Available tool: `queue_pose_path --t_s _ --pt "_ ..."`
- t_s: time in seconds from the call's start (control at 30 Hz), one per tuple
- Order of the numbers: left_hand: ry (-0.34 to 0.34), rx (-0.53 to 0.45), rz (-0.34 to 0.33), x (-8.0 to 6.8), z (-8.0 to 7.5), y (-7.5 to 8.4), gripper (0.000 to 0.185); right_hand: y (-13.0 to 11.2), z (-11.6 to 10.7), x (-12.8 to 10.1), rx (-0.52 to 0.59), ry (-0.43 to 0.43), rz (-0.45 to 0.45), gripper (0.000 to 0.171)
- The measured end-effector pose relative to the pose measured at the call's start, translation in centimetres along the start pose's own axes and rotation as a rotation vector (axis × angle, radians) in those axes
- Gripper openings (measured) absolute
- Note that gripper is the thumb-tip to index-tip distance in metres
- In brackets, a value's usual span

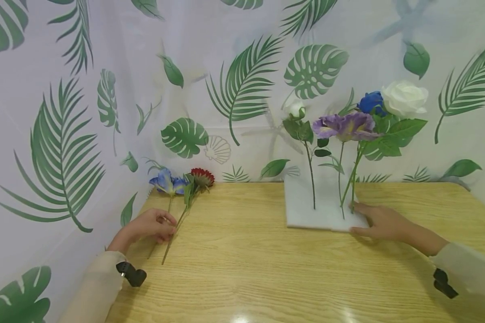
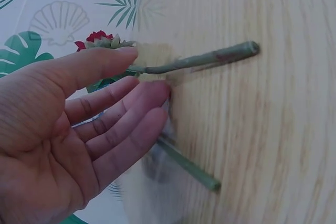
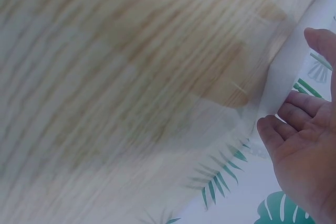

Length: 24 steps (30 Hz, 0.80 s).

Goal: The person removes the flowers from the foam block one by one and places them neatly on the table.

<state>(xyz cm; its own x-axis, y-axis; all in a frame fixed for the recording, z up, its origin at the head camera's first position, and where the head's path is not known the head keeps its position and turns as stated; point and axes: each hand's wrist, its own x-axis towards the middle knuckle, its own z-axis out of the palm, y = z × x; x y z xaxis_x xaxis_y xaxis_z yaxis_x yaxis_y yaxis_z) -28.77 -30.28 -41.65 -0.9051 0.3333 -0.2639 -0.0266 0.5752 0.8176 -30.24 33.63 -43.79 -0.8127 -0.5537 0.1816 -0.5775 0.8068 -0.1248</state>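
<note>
On the near left of the wooden surface (image 1: 266, 269), the left hand (image 1: 151, 225) lies over two loose stems, its grip slack: the fingers (image 2: 131, 103) are nearly straight and rest against the stems without curling round either. The red flower's stem (image 1: 178, 229) runs under the fingertips and ends near the front; the left wrist view shows its cut end (image 2: 231, 53) lying flat on the wood, with the second stem (image 2: 189, 166) crossing below the palm. That second stem belongs to the blue flower (image 1: 166, 181), whose head lies at the far left edge, just beside the red flower (image 1: 202, 176).

On the right, the right hand (image 1: 381, 222) rests flat at the near right corner of the white foam block (image 1: 307, 217). Its grip is open too, the fingers (image 3: 296, 106) extended and touching the block's edge, thumb spread apart.

Farther back, four flowers stand upright in the block: a small white bud (image 1: 296, 108) on the left, a purple bloom (image 1: 345, 126) in the middle, then a blue rose (image 1: 371, 102) and a large white rose (image 1: 404, 98) on the right. Behind everything hangs a leaf-print backdrop (image 1: 242, 80).
</note>
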Motion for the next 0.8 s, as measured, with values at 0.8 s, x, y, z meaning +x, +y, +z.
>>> queue_pose_path --t_s 0.8 --pt "0.261 0.141 0.207 3.8 1.4 5.4 0.034 0.0 -0.1 -0.2 0.020 -0.013 0.004 0.082"
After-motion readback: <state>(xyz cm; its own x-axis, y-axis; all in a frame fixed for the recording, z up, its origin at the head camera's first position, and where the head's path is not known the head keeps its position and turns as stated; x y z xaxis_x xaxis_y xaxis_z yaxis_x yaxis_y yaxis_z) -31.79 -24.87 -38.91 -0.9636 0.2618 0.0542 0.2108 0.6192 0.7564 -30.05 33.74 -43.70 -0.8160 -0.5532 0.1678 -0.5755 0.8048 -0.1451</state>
